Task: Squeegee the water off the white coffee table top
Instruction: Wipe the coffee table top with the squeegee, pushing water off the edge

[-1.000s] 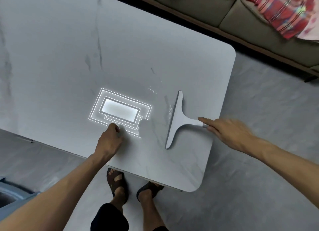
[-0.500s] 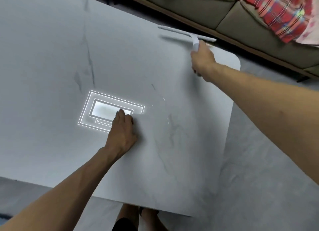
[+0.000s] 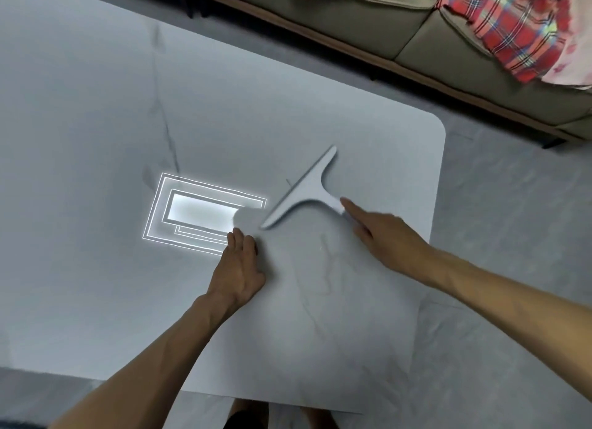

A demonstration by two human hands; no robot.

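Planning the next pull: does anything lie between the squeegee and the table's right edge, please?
Nothing visible does: only bare table top and the right hand gripping the squeegee handle. The left hand rests beside the blade's near tip, off that path.

White, grey-veined coffee table top [image 3: 368, 159]; pale grey squeegee [image 3: 304, 188]; olive sofa [image 3: 368, 25]; red plaid cloth [image 3: 512, 28].

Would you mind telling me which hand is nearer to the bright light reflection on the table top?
Left. The left hand rests at the near right corner of the reflection; the right hand is farther right, holding the handle of the squeegee.
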